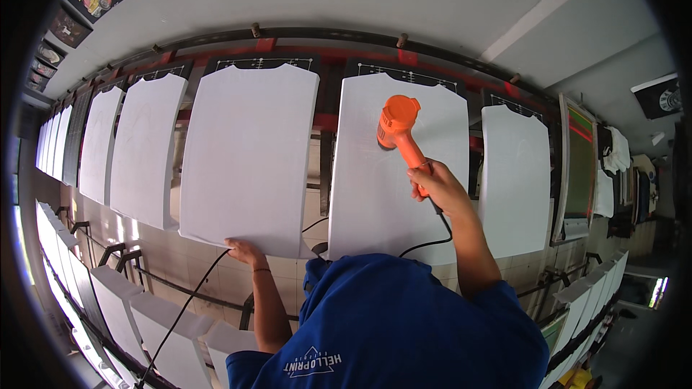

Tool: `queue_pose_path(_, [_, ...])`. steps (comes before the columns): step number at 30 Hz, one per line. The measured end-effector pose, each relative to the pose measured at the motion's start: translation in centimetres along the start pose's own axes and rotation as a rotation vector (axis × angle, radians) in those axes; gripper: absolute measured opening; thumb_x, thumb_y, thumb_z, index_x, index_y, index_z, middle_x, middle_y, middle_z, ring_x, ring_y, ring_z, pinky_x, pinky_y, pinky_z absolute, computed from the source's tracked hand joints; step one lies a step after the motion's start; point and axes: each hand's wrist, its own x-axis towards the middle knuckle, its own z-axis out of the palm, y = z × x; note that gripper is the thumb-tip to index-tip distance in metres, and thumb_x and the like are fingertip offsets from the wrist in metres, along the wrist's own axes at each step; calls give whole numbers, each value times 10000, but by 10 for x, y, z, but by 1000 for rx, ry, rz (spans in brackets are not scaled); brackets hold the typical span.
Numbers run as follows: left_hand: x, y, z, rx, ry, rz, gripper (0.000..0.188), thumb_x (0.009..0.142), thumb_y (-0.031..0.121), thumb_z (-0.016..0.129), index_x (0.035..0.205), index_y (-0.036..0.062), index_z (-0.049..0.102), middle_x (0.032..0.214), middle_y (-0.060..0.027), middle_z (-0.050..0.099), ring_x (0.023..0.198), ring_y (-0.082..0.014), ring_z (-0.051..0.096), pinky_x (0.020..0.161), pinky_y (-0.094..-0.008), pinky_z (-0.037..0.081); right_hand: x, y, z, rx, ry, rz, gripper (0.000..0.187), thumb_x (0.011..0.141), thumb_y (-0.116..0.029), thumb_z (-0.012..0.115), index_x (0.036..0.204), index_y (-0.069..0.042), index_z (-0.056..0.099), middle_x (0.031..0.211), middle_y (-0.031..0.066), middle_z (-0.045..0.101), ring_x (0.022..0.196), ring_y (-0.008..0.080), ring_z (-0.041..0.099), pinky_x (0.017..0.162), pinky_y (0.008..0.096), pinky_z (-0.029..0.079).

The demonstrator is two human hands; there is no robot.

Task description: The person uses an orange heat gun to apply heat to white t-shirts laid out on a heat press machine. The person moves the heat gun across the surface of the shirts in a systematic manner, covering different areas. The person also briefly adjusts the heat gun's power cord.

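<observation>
My right hand (441, 186) is wrapped round the handle of an orange heat gun (400, 117), shaped like a hair dryer. It hangs over a white T-shirt (367, 194) stretched on a board in front of me. From the handle a black cord (448, 234) loops down towards my body. My left hand (245, 252) is at the near edge of another white T-shirt (245, 151), one board to the left, fingers curled at the hem. A black cord (189, 302) runs off down-left from beside those fingertips; whether they pinch cord or cloth is hidden.
More white shirts (148, 144) on boards line the curved rack to the left, and one (513, 180) is at right. A framed screen (579, 166) stands past it. Behind me runs a second row of boards (169, 324). Dark rails (331, 32) edge the far side.
</observation>
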Motion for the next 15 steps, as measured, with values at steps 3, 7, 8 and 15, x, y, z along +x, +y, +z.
queue_pose_path(3, [-5, 2, 0, -43, -2, 35, 633, 988, 439, 406, 1129, -176, 454, 1105, -293, 561, 885, -307, 573, 808, -397, 476, -8, -9, -25, -12, 11, 83, 276, 878, -284, 631, 904, -24, 543, 723, 24, 552, 588, 112, 546, 521, 262, 430])
queue_pose_path(7, [5, -7, -4, -42, -25, 35, 615, 990, 433, 404, 1103, -168, 466, 1080, -273, 567, 870, -292, 564, 799, -395, 474, 19, -1, -32, 32, 181, -104, 320, 859, -351, 635, 876, -39, 566, 721, 20, 560, 622, 109, 566, 536, 243, 449])
queue_pose_path(8, [12, -13, -6, -49, -48, 33, 615, 990, 434, 406, 1097, -168, 467, 1070, -267, 568, 864, -288, 560, 795, -395, 473, 24, -3, -36, 47, 187, -83, 321, 860, -354, 636, 877, -41, 565, 726, 18, 560, 625, 109, 567, 539, 244, 451])
queue_pose_path(15, [-5, 6, -1, -47, -46, -9, 631, 987, 439, 411, 1109, -179, 446, 1084, -260, 552, 881, -284, 550, 791, -397, 471, 49, -7, -45, 47, 255, -144, 309, 856, -347, 637, 914, -51, 574, 728, 7, 561, 632, 94, 563, 541, 231, 460])
